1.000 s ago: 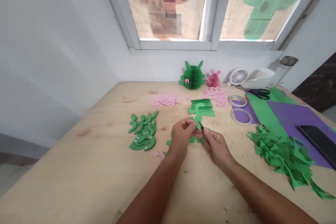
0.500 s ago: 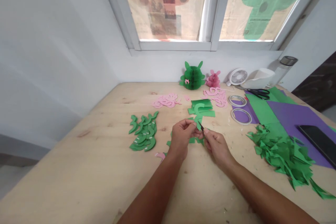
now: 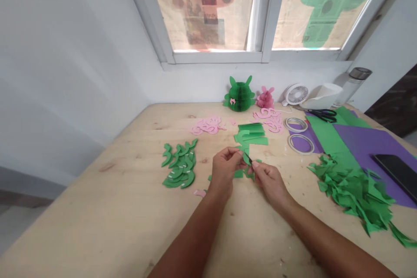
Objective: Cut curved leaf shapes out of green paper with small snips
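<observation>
Over the middle of the wooden table (image 3: 107, 208), my left hand (image 3: 224, 170) pinches a small green paper cutout (image 3: 246, 153) between thumb and fingers. My right hand (image 3: 269, 181) is closed on a thin dark tool (image 3: 248, 157) whose tip touches that cutout. More green pieces (image 3: 241, 174) lie under my hands. A stack of green paper strips (image 3: 251, 134) sits just beyond them.
A pile of curved green cutouts (image 3: 179, 166) lies to the left, pink cutouts (image 3: 207, 125) farther back. Green scraps (image 3: 353, 193), green and purple sheets (image 3: 365, 141), a phone (image 3: 397, 170), two tape rolls (image 3: 300, 143), scissors (image 3: 322, 115), a fan (image 3: 296, 94) and paper figures (image 3: 239, 94) fill the right and back.
The curved green piece that stood above the strips has dropped lower between my fingers. Both hands stay close together, barely shifted.
</observation>
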